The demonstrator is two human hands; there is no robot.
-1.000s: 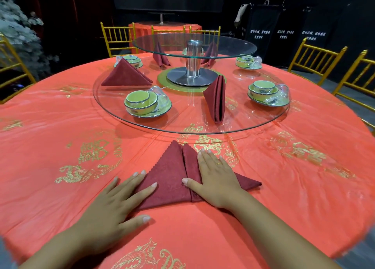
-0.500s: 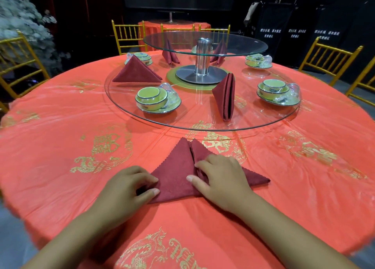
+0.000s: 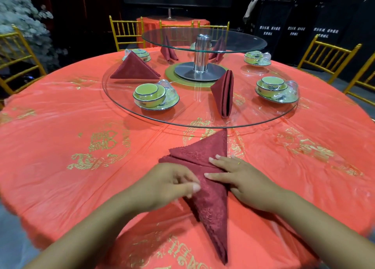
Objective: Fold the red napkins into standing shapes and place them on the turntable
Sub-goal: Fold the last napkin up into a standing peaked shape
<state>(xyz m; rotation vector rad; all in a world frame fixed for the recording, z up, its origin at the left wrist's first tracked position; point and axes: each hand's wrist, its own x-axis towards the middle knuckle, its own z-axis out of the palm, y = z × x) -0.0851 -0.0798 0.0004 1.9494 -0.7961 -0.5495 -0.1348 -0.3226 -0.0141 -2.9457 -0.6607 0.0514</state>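
Observation:
A dark red napkin [image 3: 209,195] lies folded into a long pointed shape on the orange tablecloth in front of me, one tip toward the turntable and one toward me. My left hand [image 3: 172,183] pinches the napkin's left edge between thumb and fingers. My right hand [image 3: 241,177] lies flat with spread fingers on the napkin's right side. On the glass turntable [image 3: 203,120] stand folded red napkins: a narrow upright one [image 3: 223,94] at the front, a tent-shaped one [image 3: 135,68] at the left, and two smaller ones [image 3: 168,51] behind the metal post.
Green cup-and-saucer sets [image 3: 154,97] [image 3: 276,88] sit on the turntable, with a smaller glass tier [image 3: 203,39] above on a metal post [image 3: 200,53]. Gold chairs [image 3: 326,57] ring the round table. White flowers [image 3: 18,25] stand at the far left.
The napkin has been turned from a wide flat triangle to a long shape pointing toward me. My left hand went from lying flat to pinching its edge. The camera view shifted closer.

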